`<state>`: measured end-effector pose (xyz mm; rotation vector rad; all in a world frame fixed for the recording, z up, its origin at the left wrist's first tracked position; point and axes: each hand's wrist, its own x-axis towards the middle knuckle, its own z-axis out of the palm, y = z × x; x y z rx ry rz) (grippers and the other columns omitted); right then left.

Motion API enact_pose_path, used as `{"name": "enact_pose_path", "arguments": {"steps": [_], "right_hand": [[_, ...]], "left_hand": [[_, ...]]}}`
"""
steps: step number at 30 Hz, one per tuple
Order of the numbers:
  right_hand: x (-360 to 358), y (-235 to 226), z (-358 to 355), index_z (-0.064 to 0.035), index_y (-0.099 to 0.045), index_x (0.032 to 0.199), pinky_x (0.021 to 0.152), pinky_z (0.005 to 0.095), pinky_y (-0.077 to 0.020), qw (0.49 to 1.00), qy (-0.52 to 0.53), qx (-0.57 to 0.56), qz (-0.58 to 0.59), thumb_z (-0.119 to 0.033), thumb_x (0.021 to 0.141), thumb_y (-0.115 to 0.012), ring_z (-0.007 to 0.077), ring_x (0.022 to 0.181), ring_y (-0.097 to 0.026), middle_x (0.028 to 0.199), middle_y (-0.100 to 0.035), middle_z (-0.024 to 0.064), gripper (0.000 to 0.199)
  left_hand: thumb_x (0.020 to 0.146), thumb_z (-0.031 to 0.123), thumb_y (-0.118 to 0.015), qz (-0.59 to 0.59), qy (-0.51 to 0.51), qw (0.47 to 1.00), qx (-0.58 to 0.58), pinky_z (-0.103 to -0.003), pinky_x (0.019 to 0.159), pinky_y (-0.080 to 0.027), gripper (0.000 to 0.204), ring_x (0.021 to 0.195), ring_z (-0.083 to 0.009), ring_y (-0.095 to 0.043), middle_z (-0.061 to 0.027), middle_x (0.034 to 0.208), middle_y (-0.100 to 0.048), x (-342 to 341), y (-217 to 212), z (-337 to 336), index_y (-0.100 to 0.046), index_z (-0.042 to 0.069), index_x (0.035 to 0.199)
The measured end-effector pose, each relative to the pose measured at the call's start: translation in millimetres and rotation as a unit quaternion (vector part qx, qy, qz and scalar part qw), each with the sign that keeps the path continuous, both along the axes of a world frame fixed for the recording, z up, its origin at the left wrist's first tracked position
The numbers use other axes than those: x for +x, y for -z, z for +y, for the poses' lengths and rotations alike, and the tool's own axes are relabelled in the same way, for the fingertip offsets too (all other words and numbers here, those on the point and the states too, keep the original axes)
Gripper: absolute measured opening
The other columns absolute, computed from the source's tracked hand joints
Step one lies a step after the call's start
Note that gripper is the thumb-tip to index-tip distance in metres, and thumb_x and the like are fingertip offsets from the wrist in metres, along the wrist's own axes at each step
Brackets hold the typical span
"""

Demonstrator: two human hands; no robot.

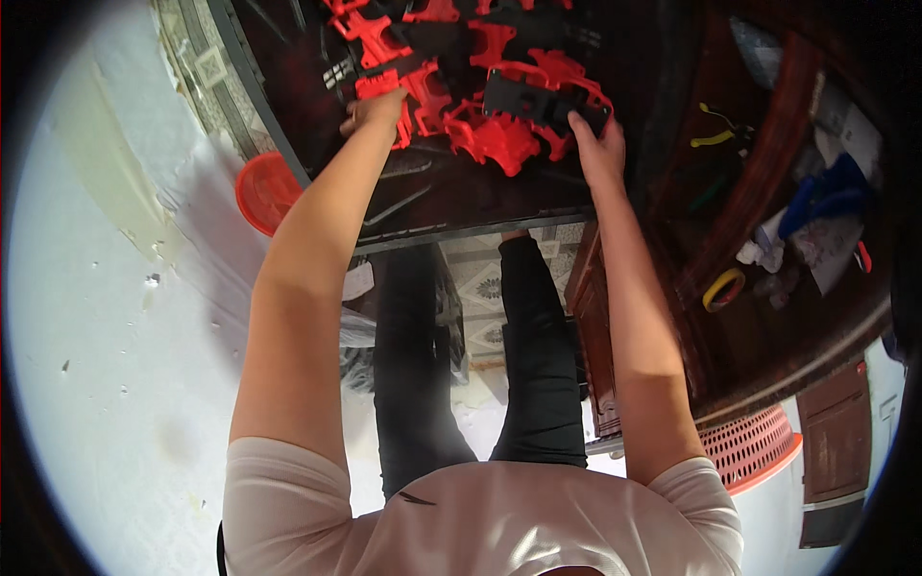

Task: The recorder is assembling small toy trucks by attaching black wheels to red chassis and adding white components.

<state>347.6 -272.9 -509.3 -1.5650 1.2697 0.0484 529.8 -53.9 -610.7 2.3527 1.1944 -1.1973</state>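
At the right of a group of red plastic parts, my right hand (602,154) grips a black rectangular plastic part (523,100), its thumb lying on the end. A red plastic frame (562,72) shows close behind and around that black part. My left hand (376,112) is closed at a red plastic part (403,127), with its fingers curled and partly hidden. Between the hands lie a red plastic bracket (429,96) and a cluster of jagged red parts (499,139). All of this is over a black tabletop (451,197).
More red parts (365,34) lie farther back. On the brown wooden surface at right are yellow-handled pliers (713,140), a yellow tape roll (723,289) and a blue item (828,197). A red basin (267,194) stands at left, a pink perforated basket (749,446) below right.
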Motion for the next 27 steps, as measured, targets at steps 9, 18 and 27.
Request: {"name": "enact_pose_path", "arguments": {"steps": [9, 18, 27], "right_hand": [[28, 22, 4, -0.0039, -0.061, 0.114, 0.086, 0.0308, -0.0461, 0.987, -0.065, 0.106, 0.101, -0.032, 0.085, -0.067, 0.0174, 0.097, -0.06, 0.109, -0.064, 0.0082, 0.041], [15, 122, -36, -0.0096, -0.057, 0.115, 0.079, 0.034, -0.049, 0.957, 0.06, 0.285, 0.018, -0.032, 0.083, -0.069, 0.0156, 0.089, -0.059, 0.105, -0.062, 0.003, 0.04], [58, 125, -17, -0.0135, -0.05, 0.13, 0.092, 0.0439, -0.0435, 0.941, 0.027, 0.314, 0.125, -0.046, 0.079, -0.071, 0.02, 0.112, -0.054, 0.125, -0.055, 0.006, 0.064]], "left_hand": [[0.07, 0.035, -0.077, -0.133, 0.084, 0.987, -0.004, -0.048, 0.103, -0.039, 0.09, 0.126, -0.0419, -0.038, -0.0253, 0.141, -0.029, -42, 27, 12, -0.027, -0.001, 0.136], [0.053, 0.052, -0.085, -0.051, 0.103, 0.992, -0.055, -0.041, 0.096, -0.047, 0.097, 0.114, -0.0358, -0.056, -0.0232, 0.125, -0.055, -44, 80, 46, -0.046, -0.003, 0.124], [0.067, 0.026, -0.08, -0.149, -0.185, 0.902, -0.361, -0.038, 0.08, -0.052, 0.064, 0.097, -0.0244, -0.061, -0.0134, 0.109, -0.059, -63, 94, 65, -0.047, 0.002, 0.116]]}}
